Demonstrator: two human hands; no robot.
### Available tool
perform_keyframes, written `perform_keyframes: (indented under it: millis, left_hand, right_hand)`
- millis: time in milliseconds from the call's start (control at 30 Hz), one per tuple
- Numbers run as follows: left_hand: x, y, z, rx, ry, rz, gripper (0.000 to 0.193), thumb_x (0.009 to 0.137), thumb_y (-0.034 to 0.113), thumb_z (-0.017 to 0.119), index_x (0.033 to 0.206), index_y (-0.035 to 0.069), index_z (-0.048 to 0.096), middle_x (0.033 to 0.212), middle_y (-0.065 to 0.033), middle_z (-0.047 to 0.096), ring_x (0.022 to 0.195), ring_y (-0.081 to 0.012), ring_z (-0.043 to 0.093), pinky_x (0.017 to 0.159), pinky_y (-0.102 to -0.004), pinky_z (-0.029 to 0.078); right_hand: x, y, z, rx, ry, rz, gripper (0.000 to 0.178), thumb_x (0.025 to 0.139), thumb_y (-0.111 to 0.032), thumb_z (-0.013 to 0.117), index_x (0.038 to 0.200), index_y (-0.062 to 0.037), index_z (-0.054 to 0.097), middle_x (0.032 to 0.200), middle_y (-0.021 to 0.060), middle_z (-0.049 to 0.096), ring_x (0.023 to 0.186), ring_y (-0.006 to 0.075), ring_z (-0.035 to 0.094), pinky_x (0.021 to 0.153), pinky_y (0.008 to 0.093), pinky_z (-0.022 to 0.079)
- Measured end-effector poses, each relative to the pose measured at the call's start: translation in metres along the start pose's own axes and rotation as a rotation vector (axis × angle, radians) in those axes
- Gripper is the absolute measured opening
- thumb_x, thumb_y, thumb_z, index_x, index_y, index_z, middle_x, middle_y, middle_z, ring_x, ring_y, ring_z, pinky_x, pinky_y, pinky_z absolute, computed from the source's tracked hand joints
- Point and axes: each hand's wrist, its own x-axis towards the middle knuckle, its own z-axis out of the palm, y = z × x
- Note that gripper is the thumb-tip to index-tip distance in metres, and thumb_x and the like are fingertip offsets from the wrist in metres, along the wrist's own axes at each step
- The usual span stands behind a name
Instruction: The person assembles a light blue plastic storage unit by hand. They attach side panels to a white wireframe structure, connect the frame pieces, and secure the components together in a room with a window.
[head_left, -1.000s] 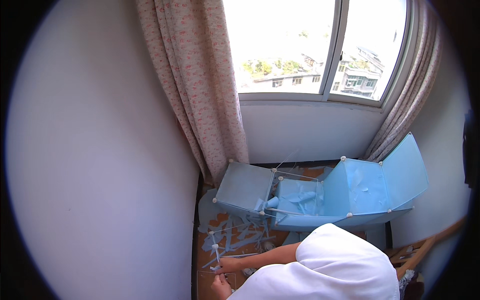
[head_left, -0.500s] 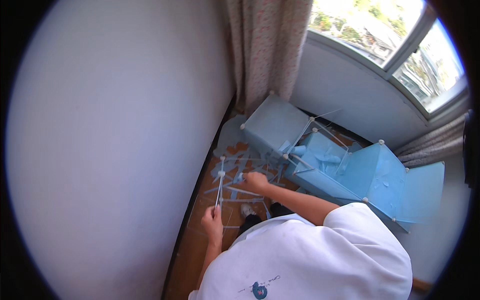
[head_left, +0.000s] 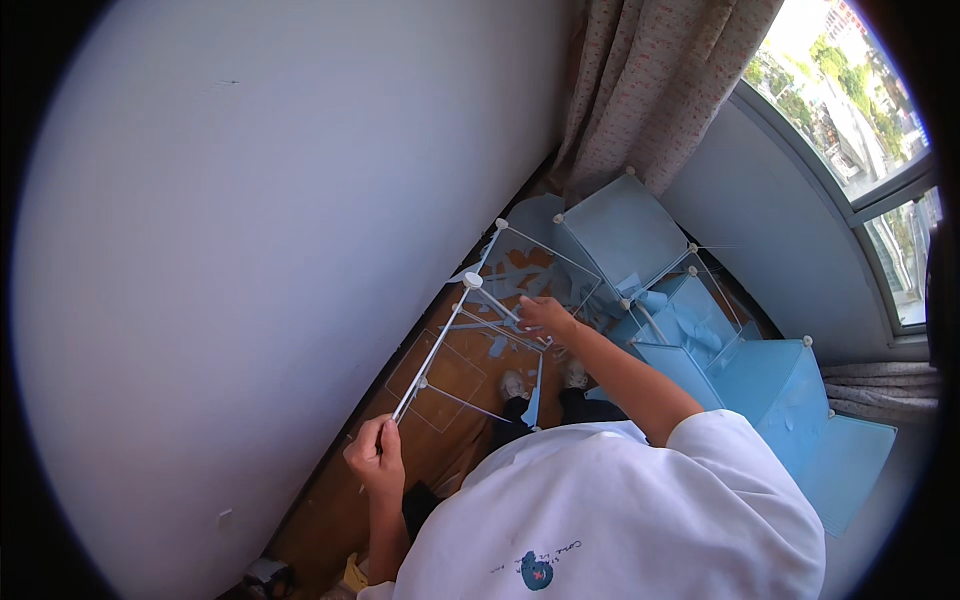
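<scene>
Wire-cube frame (head_left: 437,346) tilts near the white wall (head_left: 300,220), its round white connector (head_left: 473,281) about mid-view. From that connector, the left hand (head_left: 375,455) sits at 7 o'clock, fingers wrapped round the rods' lower ends; the right hand (head_left: 547,318), at 4 o'clock, has curled fingers beside another rod, though I cannot tell whether they pinch it. Force seems best applied close to the connector and along the rod, lest thin wire bend. Torn blue scraps (head_left: 497,348) at 5 o'clock, near the shoes (head_left: 513,385), could slip underfoot; blue cube cabinet (head_left: 765,385) lies toward 3 o'clock.

White short-sleeved shirt (head_left: 660,500), 1 teal print (head_left: 537,572), dark trousers (head_left: 507,428)
</scene>
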Motion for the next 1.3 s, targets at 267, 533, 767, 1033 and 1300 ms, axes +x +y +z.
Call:
perform_keyframes:
  millis: [267, 533, 767, 1033, 1300]
  left_hand:
    - [-0.038, 0.014, -0.050, -0.071, -0.030, 0.214, 0.011, 0.075, 0.010, 0.056, 0.073, 0.000, 0.060, 0.059, -0.0113, 0.056, 0.049, -0.0189, 0.053, 0.046, -0.0263, 0.038]
    - [-0.068, -0.047, -0.082, 0.144, -0.395, -0.407, 0.018, 0.073, 0.014, 0.062, 0.083, -0.001, 0.061, 0.062, -0.0104, 0.058, 0.055, -0.0144, 0.056, 0.052, -0.0256, 0.043]
    - [-0.048, -0.069, 0.031, 0.035, -0.490, -0.330, 0.034, 0.078, 0.027, 0.060, 0.099, 0.001, 0.056, 0.082, -0.0138, 0.063, 0.070, -0.0248, 0.062, 0.063, -0.0330, 0.047]
    - [-0.021, -0.055, 0.114, -0.135, -0.365, -0.322, 0.026, 0.081, 0.025, 0.058, 0.079, -0.001, 0.059, 0.060, -0.0165, 0.055, 0.052, -0.0274, 0.053, 0.050, -0.0358, 0.039]
    - [-0.030, -0.040, 0.106, -0.082, -0.204, -0.285, 0.029, 0.083, 0.025, 0.057, 0.070, -0.001, 0.057, 0.053, -0.0170, 0.050, 0.045, -0.0309, 0.049, 0.044, -0.0356, 0.036]
  right_hand:
    - [0.030, -0.078, 0.054, 0.554, -0.114, 0.030, 0.030, 0.089, -0.019, 0.046, 0.111, 0.0024, 0.041, 0.094, 0.0136, 0.054, 0.079, 0.0249, 0.059, 0.076, 0.0385, 0.050]
    - [-0.007, -0.047, 0.091, 0.475, -0.090, 0.060, 0.012, 0.090, -0.009, 0.040, 0.099, -0.0019, 0.044, 0.088, 0.0081, 0.056, 0.079, 0.0178, 0.059, 0.070, 0.0343, 0.052]
    - [-0.053, -0.031, 0.127, 0.460, -0.202, 0.017, 0.014, 0.090, -0.007, 0.042, 0.099, 0.0022, 0.043, 0.089, 0.0124, 0.055, 0.079, 0.0216, 0.059, 0.072, 0.0350, 0.053]
    - [-0.075, -0.036, 0.124, 0.191, -0.189, -0.073, 0.016, 0.086, -0.012, 0.050, 0.095, 0.0017, 0.048, 0.081, 0.0109, 0.057, 0.071, 0.0199, 0.060, 0.065, 0.0312, 0.053]
    - [-0.062, -0.057, 0.113, -0.784, -0.060, -0.227, 0.036, 0.074, -0.028, 0.066, 0.089, 0.0018, 0.053, 0.076, 0.0119, 0.060, 0.068, 0.0216, 0.061, 0.056, 0.0323, 0.051]
